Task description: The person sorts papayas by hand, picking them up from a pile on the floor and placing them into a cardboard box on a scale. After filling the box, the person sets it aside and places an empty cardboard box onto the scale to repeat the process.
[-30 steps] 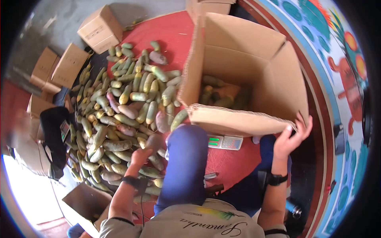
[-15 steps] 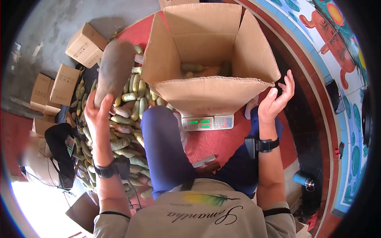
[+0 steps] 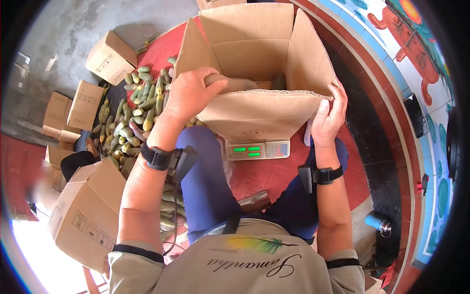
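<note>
A large open cardboard box [image 3: 254, 113] stands on a digital scale [image 3: 258, 150] with lit green displays. My left hand [image 3: 194, 93] reaches over the box's left side, closed round the end of a long brownish vegetable [image 3: 237, 85], whose far part lies inside the box. Behind it, a dark green vegetable [image 3: 278, 82] shows within. At the box's near right corner my right hand [image 3: 329, 113] touches the cardboard rim, its thumb and fingers apart.
Left of the box, many green and yellowish vegetables [image 3: 128, 128] lie heaped. Several cardboard boxes [image 3: 84, 104] stand beyond, and a tilted one [image 3: 90, 210] is at lower left, near a partly visible person. A blue bottle [image 3: 374, 220] lies at right.
My left hand has swung right with the vegetable, from above the heap into the box. My right hand has come to the rim. A tilted box has appeared at lower left.
</note>
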The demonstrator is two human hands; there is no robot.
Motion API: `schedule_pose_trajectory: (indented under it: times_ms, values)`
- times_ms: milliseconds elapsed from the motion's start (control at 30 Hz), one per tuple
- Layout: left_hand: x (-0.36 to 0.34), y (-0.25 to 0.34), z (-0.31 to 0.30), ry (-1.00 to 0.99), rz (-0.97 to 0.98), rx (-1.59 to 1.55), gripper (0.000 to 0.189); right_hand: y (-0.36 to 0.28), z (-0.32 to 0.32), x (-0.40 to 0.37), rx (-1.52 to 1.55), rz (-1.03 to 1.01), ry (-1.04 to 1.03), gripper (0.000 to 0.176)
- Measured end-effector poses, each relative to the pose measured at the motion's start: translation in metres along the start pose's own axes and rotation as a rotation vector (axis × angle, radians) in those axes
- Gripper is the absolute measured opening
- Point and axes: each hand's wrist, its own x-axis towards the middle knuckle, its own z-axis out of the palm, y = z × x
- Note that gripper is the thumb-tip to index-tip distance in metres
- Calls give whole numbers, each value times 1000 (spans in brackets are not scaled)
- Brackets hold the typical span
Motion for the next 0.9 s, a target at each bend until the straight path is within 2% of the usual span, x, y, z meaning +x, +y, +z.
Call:
schedule_pose_trajectory:
  times_ms: [67,133,167,233,267,300,367,500,567,600,667,700,733,767,833,900]
  values:
    - [-2,-5,-1,56,-7,-50,30,-1,2,1,56,7,30,36]
    - [-10,-10,-8,417,233,-97,24,0,8,-4,226,94,71,39]
    - [-17,-12,-14,422,221,-85,24,0,6,-6,207,140,26,44]
    - [-36,-17,-26,548,150,-83,22,-5,9,-5,148,118,72,50]
    - [-45,-28,-24,607,129,-49,19,-5,11,-6,274,175,50,54]
    - [-55,-38,-24,612,120,-35,19,-6,9,-6,231,198,7,56]
    - [-79,-61,-20,472,-239,-187,19,-10,12,-6,227,253,30,56]
    - [-135,-133,10,424,-339,-72,16,-10,13,-7,119,205,4,55]
    - [-169,-177,33,419,-301,188,13,-11,12,-7,142,241,-15,55]
    - [-187,-202,48,424,-309,192,13,-10,12,-8,145,250,-20,55]
    - [-223,-235,69,145,-554,361,12,-9,12,-8,96,226,-29,54]
    - [-237,-230,71,165,-600,192,16,-10,12,-9,68,210,-22,54]
    - [-257,-247,87,105,-690,228,22,-10,13,-9,77,218,-22,54]
    - [-264,-249,91,-115,-908,180,32,-10,13,-9,85,225,-21,54]
    - [-308,-289,123,-358,-943,213,44,-13,12,-8,47,205,-43,53]
    - [-331,-287,132,-369,-1009,202,54,-12,12,-9,75,236,-51,53]
